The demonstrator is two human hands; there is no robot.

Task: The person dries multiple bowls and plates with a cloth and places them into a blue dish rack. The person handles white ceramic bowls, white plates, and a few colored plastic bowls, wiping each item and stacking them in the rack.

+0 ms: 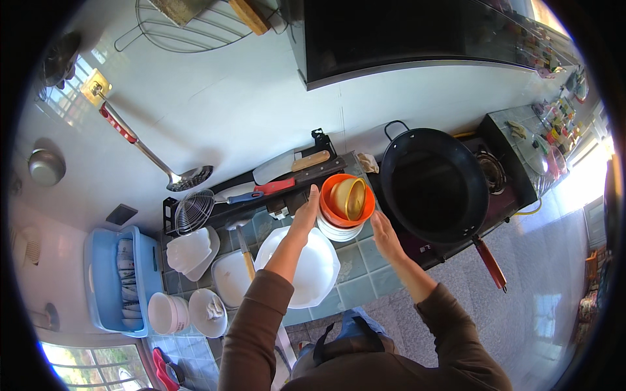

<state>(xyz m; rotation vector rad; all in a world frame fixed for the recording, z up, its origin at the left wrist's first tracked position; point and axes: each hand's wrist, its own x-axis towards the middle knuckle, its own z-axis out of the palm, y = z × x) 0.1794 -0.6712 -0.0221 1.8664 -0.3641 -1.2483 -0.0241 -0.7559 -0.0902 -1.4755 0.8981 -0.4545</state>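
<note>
An orange bowl [324, 205] sits on a stack of white dishes [340, 233], with gold-rimmed small bowls [353, 199] nested inside it. My left hand [306, 213] is at the bowl's left side, fingers pointing up along it. On the lower right side, my right hand [385, 235] meets the bowl's edge with its fingertips. Between them, the two hands flank the bowl; the far side of their grip is hidden. Just left of the stack lies a large white scalloped bowl [313, 269], partly covered by my left forearm.
A black wok [433, 190] with a red handle rests on the stove at right. Cleavers [274, 167], knives and a wire strainer [194, 212] line the back rack. At left are a white tray [230, 278], white bowls [166, 313] and a blue tub [100, 283]. Overhead hangs a range hood [391, 34].
</note>
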